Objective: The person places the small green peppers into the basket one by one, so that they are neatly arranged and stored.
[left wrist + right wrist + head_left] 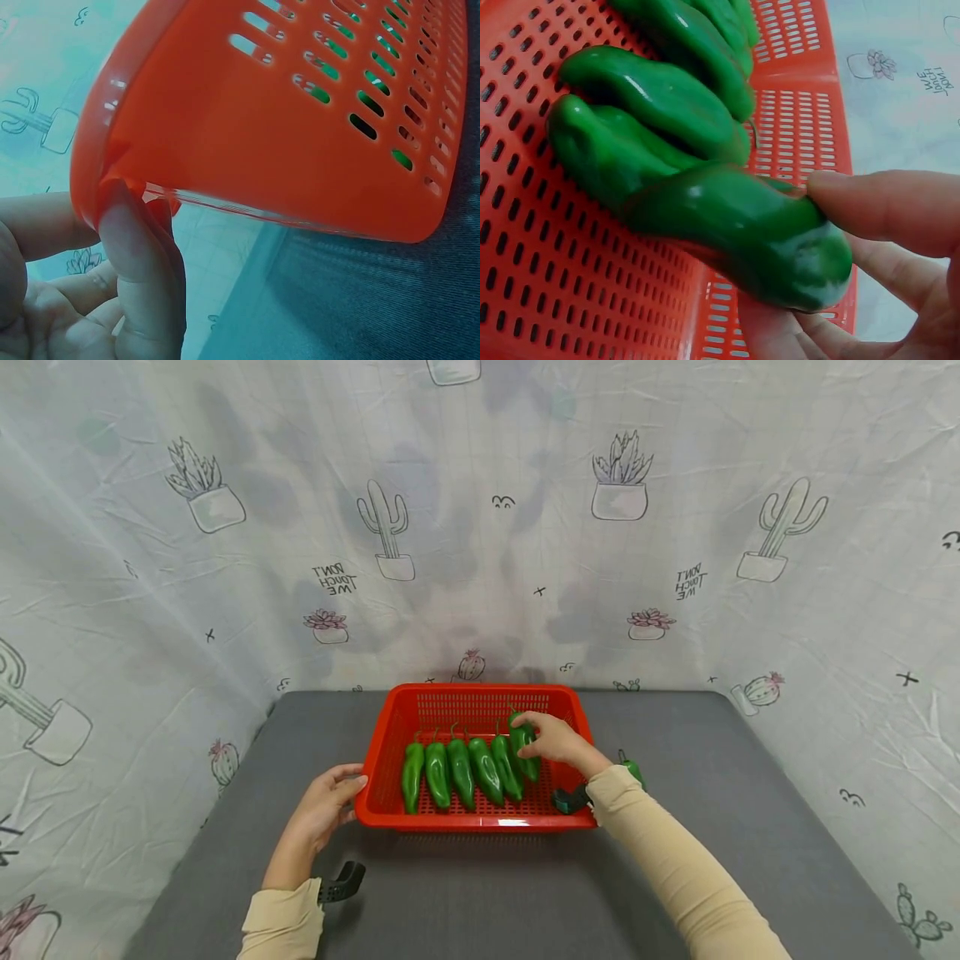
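Observation:
A red plastic basket (472,821) with slotted walls stands on the grey table. Several long green peppers (460,772) lie side by side in it, stems toward the far wall. My left hand (324,802) pinches the basket's left rim between thumb and fingers; the left wrist view shows the thumb (139,262) against that rim. Inside the basket, at the right end of the row, my right hand (558,742) holds another green pepper (742,229) between thumb and fingers. Its lower end overlaps the neighbouring pepper (607,154) in the right wrist view.
One more green pepper (633,770) lies on the table right of the basket, partly hidden by the right sleeve (660,852). A white curtain (480,543) printed with cacti hangs behind the grey table (465,902). Each wrist wears a black camera mount (343,882).

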### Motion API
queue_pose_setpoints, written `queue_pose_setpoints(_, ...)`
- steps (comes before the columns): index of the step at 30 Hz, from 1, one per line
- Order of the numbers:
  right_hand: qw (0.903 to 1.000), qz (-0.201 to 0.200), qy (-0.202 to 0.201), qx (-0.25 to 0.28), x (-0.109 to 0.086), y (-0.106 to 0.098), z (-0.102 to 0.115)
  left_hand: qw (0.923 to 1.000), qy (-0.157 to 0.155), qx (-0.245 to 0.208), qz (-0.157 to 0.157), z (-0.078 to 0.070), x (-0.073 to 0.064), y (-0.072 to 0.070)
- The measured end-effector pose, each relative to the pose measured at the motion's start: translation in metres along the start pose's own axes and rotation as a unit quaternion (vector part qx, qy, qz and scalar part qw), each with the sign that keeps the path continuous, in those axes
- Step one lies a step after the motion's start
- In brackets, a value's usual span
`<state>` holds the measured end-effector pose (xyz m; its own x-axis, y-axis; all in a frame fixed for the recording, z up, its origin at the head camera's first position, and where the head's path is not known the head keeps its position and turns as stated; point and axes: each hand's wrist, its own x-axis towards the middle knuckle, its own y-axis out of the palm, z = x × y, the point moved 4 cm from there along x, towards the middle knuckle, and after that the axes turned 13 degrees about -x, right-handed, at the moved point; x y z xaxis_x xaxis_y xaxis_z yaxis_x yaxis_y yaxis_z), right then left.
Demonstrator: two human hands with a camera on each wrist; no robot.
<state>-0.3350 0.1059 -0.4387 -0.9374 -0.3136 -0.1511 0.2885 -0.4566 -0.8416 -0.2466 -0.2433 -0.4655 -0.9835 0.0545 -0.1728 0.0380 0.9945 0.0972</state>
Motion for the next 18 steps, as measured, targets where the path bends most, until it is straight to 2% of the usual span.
queue_pose_setpoints(5, 0.9997, 0.016, 0.001, -0.016, 0.002, 0.006, -0.003, 1.0000, -0.003, -0.004, 0.004, 0.001, 0.000, 0.000)
queue_pose_setpoints(13, 0.9969, 0.033, -0.029, -0.066, 0.004, 0.007, 0.000, 1.0000, -0.003, -0.003, -0.002, -0.002, 0.000, -0.001)
queue_pose_setpoints(18, 0.9966, 0.047, -0.016, -0.066, 0.007, 0.016, -0.007, 1.0000, -0.004, 0.003, 0.000, -0.001, 0.000, 0.000)
